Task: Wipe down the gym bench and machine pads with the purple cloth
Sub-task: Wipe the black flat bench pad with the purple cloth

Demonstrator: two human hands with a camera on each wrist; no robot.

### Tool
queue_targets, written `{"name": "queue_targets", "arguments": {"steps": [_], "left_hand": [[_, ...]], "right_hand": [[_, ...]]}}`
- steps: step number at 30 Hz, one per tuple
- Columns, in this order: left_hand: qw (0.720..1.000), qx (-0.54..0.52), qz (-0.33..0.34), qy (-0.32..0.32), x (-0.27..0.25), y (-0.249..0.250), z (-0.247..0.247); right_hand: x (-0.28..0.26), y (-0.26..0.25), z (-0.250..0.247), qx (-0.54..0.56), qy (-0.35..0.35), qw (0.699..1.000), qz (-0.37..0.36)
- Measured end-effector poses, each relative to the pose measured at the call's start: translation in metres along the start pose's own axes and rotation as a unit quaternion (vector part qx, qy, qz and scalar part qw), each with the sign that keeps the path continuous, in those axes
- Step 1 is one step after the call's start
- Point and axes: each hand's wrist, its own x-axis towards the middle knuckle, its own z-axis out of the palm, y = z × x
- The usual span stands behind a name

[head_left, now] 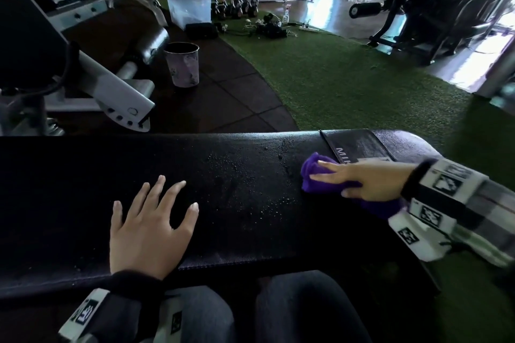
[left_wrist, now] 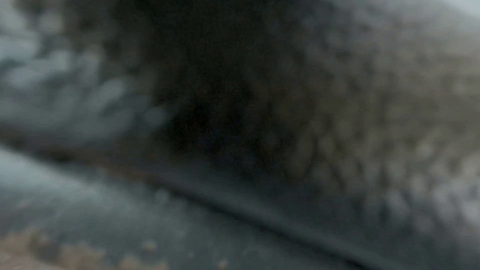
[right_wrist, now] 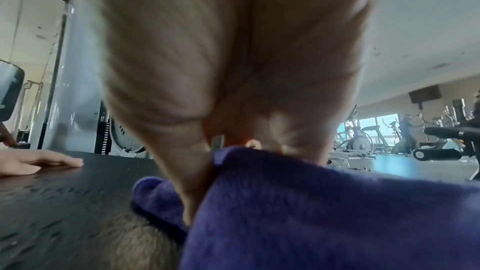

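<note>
Purple cloth (head_left: pixel 310 186) sits under right hand (head_left: pixel 373 179), apart from left hand (head_left: pixel 147 234).

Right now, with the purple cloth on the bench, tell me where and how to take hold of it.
Come from above, palm down, onto the bunched top of the purple cloth. It lies as a low mound on the flat bench pad, with no free edge standing up; the right hand lies across it, fingers straight, likely the surest hold for wiping.

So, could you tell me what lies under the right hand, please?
The purple cloth, bunched on the black bench pad, lies under the right hand. The pad beneath the cloth is covered, so any droplets there cannot be seen.
</note>
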Motion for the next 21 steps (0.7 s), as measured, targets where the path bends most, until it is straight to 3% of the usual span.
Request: {"name": "queue_targets", "arguments": {"steps": [4, 8, 12, 17, 21], "left_hand": [[1.0, 0.006, 0.003, 0.003, 0.0, 0.001, 0.0], [1.0, 0.004, 0.003, -0.001, 0.0, 0.003, -0.001], [1.0, 0.007, -0.001, -0.009, -0.002, 0.003, -0.001], [1.0, 0.014, 0.002, -0.017, -0.002, 0.003, -0.002], [1.0, 0.014, 0.001, -0.017, -0.003, 0.003, -0.002]], "right_hand": [[-0.033, 0.017, 0.012, 0.033, -0.02, 0.999, -0.013], [-0.03, 0.03, 0.005, 0.018, -0.004, 0.999, 0.043], [-0.005, 0.012, -0.005, -0.051, 0.002, 0.994, 0.101], [-0.009, -0.025, 0.007, -0.034, 0.017, 0.999, 0.02], [-0.042, -0.022, 0.023, 0.021, -0.007, 0.999, -0.033]]}}
